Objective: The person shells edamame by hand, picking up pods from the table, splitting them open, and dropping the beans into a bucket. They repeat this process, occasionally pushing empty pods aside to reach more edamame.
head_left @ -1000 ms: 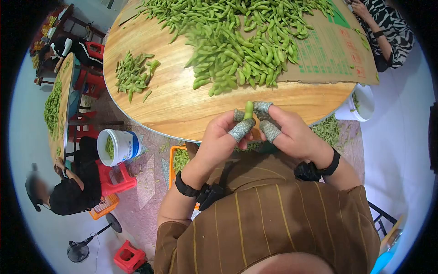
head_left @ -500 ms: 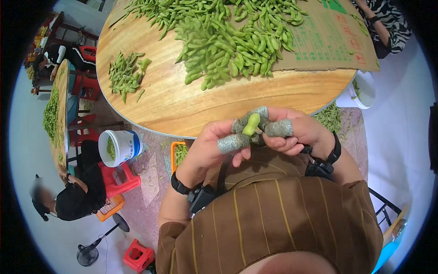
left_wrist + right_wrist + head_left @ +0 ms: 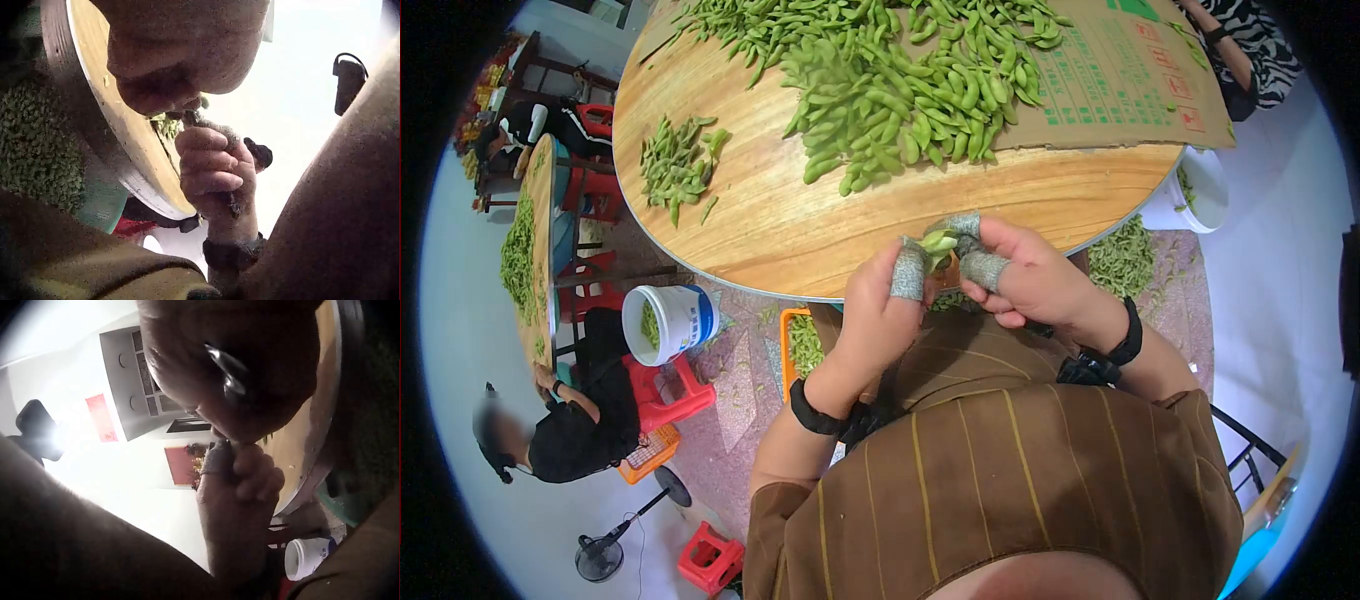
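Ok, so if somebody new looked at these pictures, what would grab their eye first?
Probably the big heap of green pods across the far part of the wooden table, beside and partly on flattened cardboard. Next, the left hand and right hand, thumbs wrapped in grey, meet at a single pod by the table's near edge.

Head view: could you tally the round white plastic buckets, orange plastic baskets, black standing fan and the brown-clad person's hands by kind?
Round white plastic buckets: 2
Orange plastic baskets: 2
Black standing fan: 1
Brown-clad person's hands: 2 (left hand, right hand)
Total: 7
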A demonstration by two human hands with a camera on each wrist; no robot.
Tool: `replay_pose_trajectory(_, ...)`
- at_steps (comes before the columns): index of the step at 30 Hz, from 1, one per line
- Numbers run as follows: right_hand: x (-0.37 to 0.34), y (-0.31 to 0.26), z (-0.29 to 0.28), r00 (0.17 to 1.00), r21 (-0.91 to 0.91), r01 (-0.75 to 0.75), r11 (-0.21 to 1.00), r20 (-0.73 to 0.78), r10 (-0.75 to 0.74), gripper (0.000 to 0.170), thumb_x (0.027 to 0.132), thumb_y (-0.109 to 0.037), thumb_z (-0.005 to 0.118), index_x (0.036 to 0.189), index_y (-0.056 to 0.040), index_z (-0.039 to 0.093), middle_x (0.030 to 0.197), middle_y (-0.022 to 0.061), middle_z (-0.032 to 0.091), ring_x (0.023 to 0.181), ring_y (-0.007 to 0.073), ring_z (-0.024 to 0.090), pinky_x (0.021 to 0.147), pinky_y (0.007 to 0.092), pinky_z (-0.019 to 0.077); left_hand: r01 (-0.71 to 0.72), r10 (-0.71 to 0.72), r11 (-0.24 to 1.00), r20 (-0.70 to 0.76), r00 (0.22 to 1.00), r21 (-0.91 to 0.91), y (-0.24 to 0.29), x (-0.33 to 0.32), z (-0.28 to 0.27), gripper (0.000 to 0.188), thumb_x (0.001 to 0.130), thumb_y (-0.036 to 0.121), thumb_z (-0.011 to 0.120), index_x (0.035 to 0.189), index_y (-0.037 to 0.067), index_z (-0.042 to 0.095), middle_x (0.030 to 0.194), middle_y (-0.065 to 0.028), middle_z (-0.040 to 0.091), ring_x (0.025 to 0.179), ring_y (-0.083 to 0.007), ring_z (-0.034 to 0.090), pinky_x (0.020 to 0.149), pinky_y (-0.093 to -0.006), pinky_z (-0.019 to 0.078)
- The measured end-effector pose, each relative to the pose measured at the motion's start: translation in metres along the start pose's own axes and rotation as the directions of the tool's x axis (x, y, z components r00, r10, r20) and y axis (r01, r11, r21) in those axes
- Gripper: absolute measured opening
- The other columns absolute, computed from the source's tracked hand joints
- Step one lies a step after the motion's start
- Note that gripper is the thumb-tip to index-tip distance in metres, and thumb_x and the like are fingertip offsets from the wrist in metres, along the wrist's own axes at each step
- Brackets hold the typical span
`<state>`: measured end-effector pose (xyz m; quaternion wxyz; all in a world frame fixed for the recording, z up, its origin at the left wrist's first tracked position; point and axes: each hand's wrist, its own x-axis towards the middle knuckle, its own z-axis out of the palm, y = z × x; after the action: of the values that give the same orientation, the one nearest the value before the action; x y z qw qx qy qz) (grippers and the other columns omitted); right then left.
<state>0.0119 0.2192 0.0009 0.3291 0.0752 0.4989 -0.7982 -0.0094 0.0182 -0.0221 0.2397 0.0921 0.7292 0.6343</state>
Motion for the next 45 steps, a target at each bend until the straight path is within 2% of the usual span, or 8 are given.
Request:
replay_pose_trajectory(8, 0.007, 0.003, -0.003, 0.794, -0.876, 0.221, 0.428, -0.094, -0.6, 0.03, 0.083, -0.018, 0.067, 0.109, -0.0042, 0.058, 0.081, 0.0062, 0.062, 0.069, 0.0176, 0.061, 0.061, 0.0303, 0.0481, 0.065, -0.073, 0.995, 0.096, 0.993, 0.081, 0.008, -0.006, -0.004, 0.009, 0.095, 0.008, 0.046, 0.099, 0.004, 0.053, 0.075, -0.0009, 0.055, 0.061, -0.0093, 0.052, 0.056, -0.0215, 0.0423)
replay_pose_trajectory(15, 0.022, 0.014, 0.0, 0.768, -0.931, 0.296, 0.213, 0.099, -0.633, 0.034, 0.072, -0.018, 0.075, 0.096, -0.0025, 0.056, 0.079, 0.0145, 0.06, 0.074, 0.0348, 0.061, 0.065, 0.0386, 0.0485, -0.238, 0.201, 0.842, 0.126, 0.971, 0.484, 0.001, -0.011, -0.004, 0.021, 0.079, -0.006, 0.051, 0.099, -0.002, 0.052, 0.079, -0.0177, 0.059, 0.073, -0.0338, 0.059, 0.065, -0.0374, 0.0464)
replay_pose_trajectory(19, 0.02, 0.013, -0.007, 0.824, -0.932, 0.245, 0.268, 0.054, -0.564, 0.033, 0.073, -0.018, 0.075, 0.096, -0.0026, 0.057, 0.079, 0.0149, 0.06, 0.074, 0.0303, 0.062, 0.066, 0.0358, 0.0489, 0.234, -0.223, 0.969, 0.125, 0.967, -0.082, -0.005, -0.004, -0.008, 0.008, 0.093, 0.009, 0.054, 0.097, 0.004, 0.058, 0.083, 0.0005, 0.062, 0.066, -0.006, 0.053, 0.061, -0.0204, 0.0428)
replay_pose_trajectory(31, 0.014, 0.004, -0.003, 0.979, -0.39, 0.132, 0.911, -0.092, -0.181, 0.02, 0.078, -0.014, 0.067, 0.093, -0.0026, 0.06, 0.08, 0.0159, 0.063, 0.073, 0.0303, 0.063, 0.064, 0.0345, 0.0486, 0.19, -0.166, 0.977, 0.208, 0.964, -0.1, 0.003, -0.007, -0.023, 0.009, 0.088, 0.009, 0.054, 0.089, 0.004, 0.062, 0.072, 0.0024, 0.059, 0.062, -0.0056, 0.053, 0.055, -0.0209, 0.0438)
replay_pose_trajectory(33, 0.017, 0.011, -0.002, 0.643, -0.964, 0.256, 0.069, 0.117, -0.757, 0.022, 0.085, -0.017, 0.068, 0.101, -0.0021, 0.062, 0.081, 0.0052, 0.063, 0.07, 0.0123, 0.058, 0.063, 0.0294, 0.0472, 0.148, -0.129, 0.985, 0.18, 0.975, -0.094, 0.001, -0.009, -0.02, 0.009, 0.088, 0.01, 0.056, 0.085, 0.004, 0.062, 0.069, 0.0021, 0.058, 0.061, -0.0057, 0.054, 0.055, -0.0215, 0.0435)
replay_pose_trajectory(36, 0.014, 0.012, 0.006, 0.572, -0.899, 0.436, 0.023, 0.257, -0.779, 0.019, 0.084, -0.018, 0.066, 0.096, -0.0032, 0.062, 0.081, 0.0143, 0.064, 0.069, 0.0271, 0.063, 0.061, 0.0325, 0.0484, 0.024, -0.034, 0.989, 0.071, 0.997, 0.144, -0.003, -0.009, -0.02, 0.012, 0.089, 0.011, 0.057, 0.08, 0.004, 0.06, 0.065, 0.001, 0.055, 0.06, -0.0057, 0.053, 0.054, -0.0234, 0.043)
replay_pose_trajectory(40, 0.006, 0.014, 0.017, 0.863, -0.551, 0.393, 0.736, -0.055, -0.502, 0.019, 0.086, -0.02, 0.067, 0.093, -0.0037, 0.06, 0.072, 0.0055, 0.061, 0.058, 0.014, 0.057, 0.054, 0.0304, 0.0469, -0.168, 0.156, 0.966, 0.074, 0.985, 0.196, -0.005, -0.012, -0.018, 0.015, 0.091, 0.012, 0.056, 0.079, 0.003, 0.059, 0.064, 0.0008, 0.054, 0.058, -0.0057, 0.051, 0.051, -0.024, 0.0412)
replay_pose_trajectory(45, 0.009, 0.009, 0.017, 0.996, -0.066, 0.088, 0.994, 0.035, -0.086, 0.019, 0.089, -0.023, 0.066, 0.094, -0.0051, 0.06, 0.069, -0.0013, 0.057, 0.05, 0.0052, 0.049, 0.046, 0.0221, 0.0403, 0.024, 0.025, 0.972, 0.202, 0.979, -0.235, 0.011, -0.023, -0.013, 0.018, 0.092, 0.015, 0.055, 0.08, 0.003, 0.061, 0.065, 0.0037, 0.054, 0.055, -0.0053, 0.048, 0.049, -0.0232, 0.0375)
